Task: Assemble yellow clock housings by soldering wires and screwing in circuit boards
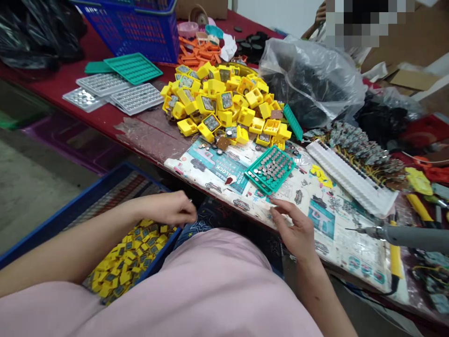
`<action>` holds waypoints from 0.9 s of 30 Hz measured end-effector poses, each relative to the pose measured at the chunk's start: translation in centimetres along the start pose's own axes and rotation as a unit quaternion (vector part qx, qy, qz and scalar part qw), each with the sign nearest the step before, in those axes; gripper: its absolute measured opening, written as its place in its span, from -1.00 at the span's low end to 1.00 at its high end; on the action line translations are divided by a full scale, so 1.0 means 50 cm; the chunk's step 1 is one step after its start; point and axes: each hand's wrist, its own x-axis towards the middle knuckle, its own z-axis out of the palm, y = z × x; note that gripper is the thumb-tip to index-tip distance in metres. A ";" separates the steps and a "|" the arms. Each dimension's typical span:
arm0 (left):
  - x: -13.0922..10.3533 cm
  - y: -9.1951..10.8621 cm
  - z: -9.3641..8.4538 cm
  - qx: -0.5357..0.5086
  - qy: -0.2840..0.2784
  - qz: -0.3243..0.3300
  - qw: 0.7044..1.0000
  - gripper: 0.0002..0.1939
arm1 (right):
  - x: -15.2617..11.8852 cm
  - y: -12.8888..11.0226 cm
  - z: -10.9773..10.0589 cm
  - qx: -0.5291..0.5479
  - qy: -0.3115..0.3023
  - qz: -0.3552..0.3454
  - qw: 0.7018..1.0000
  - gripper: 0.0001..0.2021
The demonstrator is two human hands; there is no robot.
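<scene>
Tray of green plastic (292,164), rectangular and loaded with rows of round metal discs (273,167), lies flat on a white printed sheet (301,206). Its long axis runs obliquely: the near short end faces left and toward the pink shirt (224,281); the far short end points away to the right, toward a clear plastic bag (312,70). The right hand (294,229) is at the near corner of the tray, thumb and index fingertip a narrow gap apart and directed at that corner; contact cannot be determined. The left hand (177,208) is well apart from the tray, to its left, fingers curled; whether they grip anything cannot be determined. Beyond the tray, to the left, lies a heap of yellow plastic housings (220,100). To the tray's right is a grey cylindrical tool (407,234), thin metal tip facing left.
</scene>
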 end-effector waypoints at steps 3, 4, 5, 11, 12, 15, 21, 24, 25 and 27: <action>0.105 0.054 -0.072 0.177 0.208 0.047 0.961 -0.71 | 0.000 -0.003 0.001 0.000 0.002 0.003 1.000 -0.84; 0.146 0.067 -0.099 0.255 0.290 0.044 0.922 -0.71 | 0.000 -0.004 0.001 0.001 0.003 0.002 1.000 -0.85; 0.187 0.077 -0.123 0.318 0.339 0.044 0.884 -0.70 | -0.001 -0.005 0.001 0.000 0.003 0.002 1.000 -0.85; 0.366 0.058 -0.183 0.418 0.337 -0.014 0.843 -0.70 | -0.014 -0.001 -0.020 -0.015 0.016 0.017 1.000 -0.86; 0.375 0.050 -0.186 0.403 0.340 -0.002 0.850 -0.71 | -0.017 0.001 -0.024 -0.016 0.019 0.022 0.999 -0.86; 0.368 0.043 -0.203 0.365 0.352 0.028 0.861 -0.70 | -0.023 0.009 -0.037 -0.014 0.027 0.033 0.999 -0.87; 0.330 0.111 -0.260 0.021 0.432 0.017 0.901 -0.57 | -0.017 0.026 -0.038 0.010 0.028 0.047 0.998 -0.87; 0.335 0.144 -0.264 -0.263 0.410 0.094 0.868 -0.65 | -0.008 0.030 -0.032 0.022 0.026 0.043 0.998 -0.88; 0.339 0.153 -0.262 -0.332 0.395 0.101 0.851 -0.68 | -0.006 0.030 -0.030 0.025 0.022 0.044 0.998 -0.88; 0.346 0.171 -0.255 -0.422 0.366 0.088 0.825 -0.69 | -0.002 0.032 -0.027 0.031 0.014 0.049 0.998 -0.87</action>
